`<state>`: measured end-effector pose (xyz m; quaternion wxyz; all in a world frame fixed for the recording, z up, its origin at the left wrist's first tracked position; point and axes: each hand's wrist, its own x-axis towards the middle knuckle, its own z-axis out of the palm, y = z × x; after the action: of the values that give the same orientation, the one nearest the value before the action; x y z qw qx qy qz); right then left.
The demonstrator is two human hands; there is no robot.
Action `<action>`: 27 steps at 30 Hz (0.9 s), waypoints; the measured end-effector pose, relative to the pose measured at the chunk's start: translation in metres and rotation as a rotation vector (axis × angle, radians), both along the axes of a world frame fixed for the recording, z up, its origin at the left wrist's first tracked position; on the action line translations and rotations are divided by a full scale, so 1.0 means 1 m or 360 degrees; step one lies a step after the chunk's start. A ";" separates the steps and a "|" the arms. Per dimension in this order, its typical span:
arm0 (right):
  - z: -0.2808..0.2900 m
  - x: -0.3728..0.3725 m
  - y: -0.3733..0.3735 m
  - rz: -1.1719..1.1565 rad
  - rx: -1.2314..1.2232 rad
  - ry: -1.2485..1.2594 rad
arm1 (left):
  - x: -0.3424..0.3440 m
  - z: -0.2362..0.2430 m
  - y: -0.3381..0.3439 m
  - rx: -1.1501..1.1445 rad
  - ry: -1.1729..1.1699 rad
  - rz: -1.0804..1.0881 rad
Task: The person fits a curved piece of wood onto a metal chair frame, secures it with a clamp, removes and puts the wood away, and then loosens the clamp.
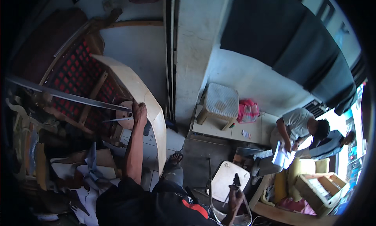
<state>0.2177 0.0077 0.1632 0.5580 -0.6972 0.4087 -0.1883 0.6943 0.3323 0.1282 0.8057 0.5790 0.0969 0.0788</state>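
My left hand (140, 111) is closed on the edge of a long, thin, pale wooden board (150, 104), which stands between my leg and an overturned wooden frame. A long, narrow metal strip (70, 95) runs from the far left up to this hand; whether my fingers grip it too, I cannot tell. Low on the right, my right hand (235, 198) is wrapped round a dark hand tool (236, 180), whose exact kind is unclear. The tool is above a folding chair with a pale panel (225, 179).
The frame's red-and-black webbing (70, 69) fills the left side. Cloth scraps (88, 175) lie below it. A stool (221, 100) and a pink bag (248, 110) stand on a ledge. At right, a seated person (297, 126) holds papers, near a wooden box (321, 190).
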 end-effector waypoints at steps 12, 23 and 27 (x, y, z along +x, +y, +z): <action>0.064 0.194 0.069 0.0577 -0.0272 0.0535 | 0.201 -0.019 -0.028 0.1303 0.0178 0.0343; 0.066 0.238 0.063 0.0594 -0.0360 0.0825 | 0.422 -0.016 0.049 0.1217 0.0628 0.0624; 0.068 0.251 0.064 0.0781 -0.0369 0.0892 | 0.479 -0.017 0.154 0.0789 0.0651 0.0729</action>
<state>0.4692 0.0715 0.2310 0.3706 -0.8572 0.3423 0.1036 1.1734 0.4864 0.1111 0.5670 0.7232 0.3602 0.1605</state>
